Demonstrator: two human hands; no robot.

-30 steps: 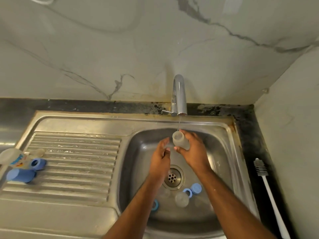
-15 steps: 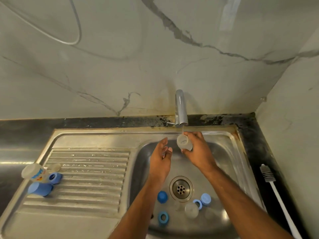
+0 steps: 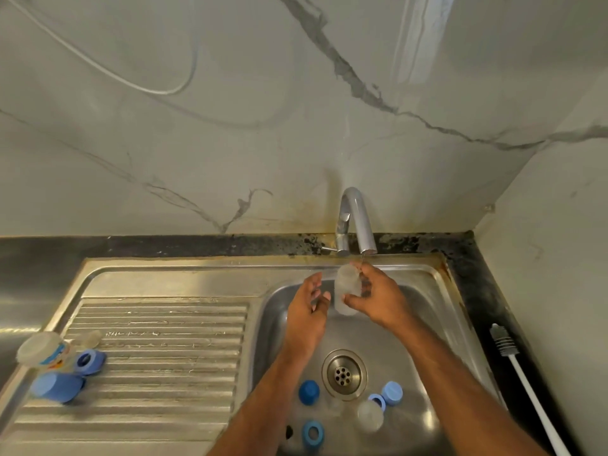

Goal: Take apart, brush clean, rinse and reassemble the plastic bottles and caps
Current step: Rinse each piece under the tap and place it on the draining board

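Observation:
My right hand [image 3: 378, 299] holds a small clear plastic bottle [image 3: 345, 291] upright just under the tap spout [image 3: 360, 222], where a thin stream of water falls. My left hand [image 3: 307, 309] hovers beside the bottle with fingers apart, holding nothing. In the sink basin [image 3: 434, 327] lie a dark blue cap [image 3: 308, 392], a blue ring [image 3: 313, 433], a light blue cap [image 3: 392, 392], another blue ring [image 3: 377, 400] and a clear bottle [image 3: 370, 420].
On the ribbed drainboard [image 3: 164, 350] at the left lie a labelled clear bottle [image 3: 44, 352], a blue ring cap [image 3: 88, 361] and a blue cup-shaped cap [image 3: 56, 387]. A white bottle brush [image 3: 523, 380] rests on the dark counter at the right. The drain [image 3: 343, 374] sits mid-basin.
The view has tilted up, so the sink sits lower in frame. My right hand has turned the bottle more upright under the tap; my left hand stays beside it.

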